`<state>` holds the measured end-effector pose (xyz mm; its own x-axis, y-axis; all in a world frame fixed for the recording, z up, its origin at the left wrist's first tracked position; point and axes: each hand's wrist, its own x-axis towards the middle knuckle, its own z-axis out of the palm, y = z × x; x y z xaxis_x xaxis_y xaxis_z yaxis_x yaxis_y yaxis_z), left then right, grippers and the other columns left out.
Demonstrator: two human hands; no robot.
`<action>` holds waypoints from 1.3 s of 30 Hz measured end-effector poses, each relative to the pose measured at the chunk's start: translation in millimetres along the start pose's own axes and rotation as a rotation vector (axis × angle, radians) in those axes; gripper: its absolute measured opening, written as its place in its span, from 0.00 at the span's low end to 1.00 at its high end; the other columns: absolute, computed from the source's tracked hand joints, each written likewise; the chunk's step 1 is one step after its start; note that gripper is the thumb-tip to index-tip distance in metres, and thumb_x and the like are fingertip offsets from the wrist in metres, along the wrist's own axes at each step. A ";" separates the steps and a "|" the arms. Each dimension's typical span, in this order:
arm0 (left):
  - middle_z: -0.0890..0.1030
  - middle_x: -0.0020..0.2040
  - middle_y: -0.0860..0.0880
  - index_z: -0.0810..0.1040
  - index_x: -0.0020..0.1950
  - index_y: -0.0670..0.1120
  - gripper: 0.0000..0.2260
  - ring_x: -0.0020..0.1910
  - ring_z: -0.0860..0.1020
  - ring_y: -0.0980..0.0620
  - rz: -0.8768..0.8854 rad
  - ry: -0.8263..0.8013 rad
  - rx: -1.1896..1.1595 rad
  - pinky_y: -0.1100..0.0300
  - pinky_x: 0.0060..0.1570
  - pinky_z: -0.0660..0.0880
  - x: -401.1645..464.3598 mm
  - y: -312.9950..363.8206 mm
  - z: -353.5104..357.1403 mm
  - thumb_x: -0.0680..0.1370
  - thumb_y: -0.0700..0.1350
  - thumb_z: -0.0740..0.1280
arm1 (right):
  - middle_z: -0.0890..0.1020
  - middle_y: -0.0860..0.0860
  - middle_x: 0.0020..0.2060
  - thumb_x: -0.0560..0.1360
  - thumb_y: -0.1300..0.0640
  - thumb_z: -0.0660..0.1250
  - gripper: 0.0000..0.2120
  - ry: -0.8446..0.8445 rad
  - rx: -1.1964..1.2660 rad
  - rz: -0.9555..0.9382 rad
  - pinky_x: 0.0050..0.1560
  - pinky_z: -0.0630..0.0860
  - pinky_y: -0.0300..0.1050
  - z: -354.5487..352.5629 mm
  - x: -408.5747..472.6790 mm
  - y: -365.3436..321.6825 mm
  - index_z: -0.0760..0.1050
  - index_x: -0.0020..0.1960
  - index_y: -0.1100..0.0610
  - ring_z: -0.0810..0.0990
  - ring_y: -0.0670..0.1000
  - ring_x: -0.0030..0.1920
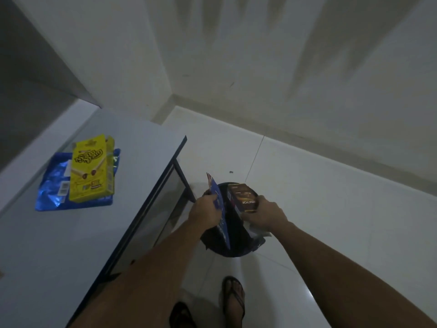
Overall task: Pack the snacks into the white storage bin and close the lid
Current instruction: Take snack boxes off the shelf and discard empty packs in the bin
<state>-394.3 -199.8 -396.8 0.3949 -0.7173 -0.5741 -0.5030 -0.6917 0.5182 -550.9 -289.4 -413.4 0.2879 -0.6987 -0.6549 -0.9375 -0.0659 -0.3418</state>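
The grey table (71, 233) fills the left of the frame, carrying a yellow snack box (91, 168) on a blue packet (50, 188). Lower centre, over a dark round bin (233, 250), my left hand (205, 213) pinches a blue pack (220, 209); my right hand (267, 214) grips a brown box (243, 197).

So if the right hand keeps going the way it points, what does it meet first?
Probably the blue packet held by the left hand: the right hand, gripping the brown box, points left across the dark container. Depth is unclear.
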 end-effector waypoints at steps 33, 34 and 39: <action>0.81 0.58 0.39 0.79 0.56 0.40 0.14 0.58 0.78 0.41 -0.357 0.516 -0.087 0.53 0.52 0.75 -73.0 -150.4 -308.6 0.72 0.41 0.67 | 0.77 0.60 0.60 0.73 0.45 0.68 0.25 -0.026 -0.169 -0.539 0.55 0.72 0.47 2.8 -69.6 -353.5 0.71 0.63 0.60 0.75 0.59 0.61; 0.80 0.59 0.38 0.78 0.57 0.38 0.14 0.59 0.78 0.40 -0.403 0.485 -0.090 0.53 0.53 0.74 -73.9 -161.6 -309.0 0.73 0.42 0.67 | 0.77 0.59 0.60 0.72 0.44 0.69 0.26 -0.027 -0.160 -0.511 0.54 0.73 0.48 13.9 -70.7 -361.4 0.71 0.62 0.59 0.76 0.60 0.60; 0.77 0.63 0.37 0.74 0.62 0.36 0.19 0.61 0.76 0.38 -0.532 0.418 -0.201 0.51 0.60 0.74 -66.0 -204.0 -298.3 0.74 0.45 0.67 | 0.75 0.56 0.60 0.64 0.38 0.70 0.35 0.006 -0.140 -0.398 0.55 0.76 0.52 62.4 -76.0 -391.5 0.65 0.63 0.55 0.77 0.59 0.58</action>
<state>-88.4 -36.5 -275.5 0.8302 -0.2220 -0.5113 -0.0242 -0.9308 0.3648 -193.6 -166.1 -271.9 0.6322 -0.6031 -0.4864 -0.7709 -0.4271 -0.4725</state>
